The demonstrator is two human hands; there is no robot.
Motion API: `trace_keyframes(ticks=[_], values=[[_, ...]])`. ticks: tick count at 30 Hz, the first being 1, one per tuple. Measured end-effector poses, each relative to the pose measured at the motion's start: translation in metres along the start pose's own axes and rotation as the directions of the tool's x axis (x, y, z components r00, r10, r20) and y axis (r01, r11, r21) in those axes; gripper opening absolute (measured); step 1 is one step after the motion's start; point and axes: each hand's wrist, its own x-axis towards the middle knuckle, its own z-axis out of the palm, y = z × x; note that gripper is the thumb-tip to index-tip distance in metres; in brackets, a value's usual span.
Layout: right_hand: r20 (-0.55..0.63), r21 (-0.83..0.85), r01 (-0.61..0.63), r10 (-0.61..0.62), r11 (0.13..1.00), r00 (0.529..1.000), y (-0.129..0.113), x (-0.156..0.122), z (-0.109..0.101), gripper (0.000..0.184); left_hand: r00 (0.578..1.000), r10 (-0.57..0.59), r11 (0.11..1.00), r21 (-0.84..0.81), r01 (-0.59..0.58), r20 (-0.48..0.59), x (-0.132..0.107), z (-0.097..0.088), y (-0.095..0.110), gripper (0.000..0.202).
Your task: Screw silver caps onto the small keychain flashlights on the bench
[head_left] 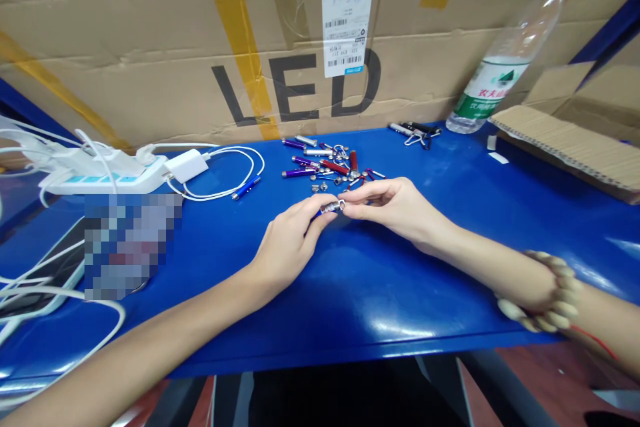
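Left hand (pixel 287 237) of the person at the table is closed around a small blue tube (pixel 329 207), thumb and fingers gripping it just above the middle of the blue tabletop (pixel 350 307). From the right, the other hand, the right hand (pixel 395 207), brings thumb and fingertips together at the tube's silver end; I can't tell whether they pinch that end or some tiny part. Just beyond both hands lies a loose heap of purple, red and silver tubes (pixel 320 164) with little metal clips. Over on the left, another blue tube (pixel 246 188) rests near a white charger (pixel 186 168). At the far right a plastic bottle (pixel 493 90) leans beside an open cardboard tray (pixel 570 147).
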Motion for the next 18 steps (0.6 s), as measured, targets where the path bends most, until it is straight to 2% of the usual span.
trace_keyframes(ticks=[4,9,14,18], values=[[-0.031,-0.138,0.123,-0.129,0.983,0.991,-0.002,0.001,-0.001,0.017,0.998,0.052,0.998,0.035,-0.053,0.028,0.0,0.001,-0.002,0.019],[0.097,-0.184,0.34,-0.327,0.922,0.94,-0.004,0.001,-0.007,0.006,0.993,0.089,0.994,0.062,-0.094,0.078,-0.002,0.002,-0.002,0.02],[0.227,-0.217,0.466,-0.42,0.858,0.879,-0.005,0.001,-0.013,0.015,0.986,0.122,0.99,0.062,-0.13,0.118,-0.003,0.004,0.0,0.019],[0.268,-0.255,0.498,-0.435,0.829,0.86,-0.005,0.0,-0.014,0.017,0.974,0.197,0.977,0.06,-0.204,0.11,-0.004,0.004,0.001,0.02]])
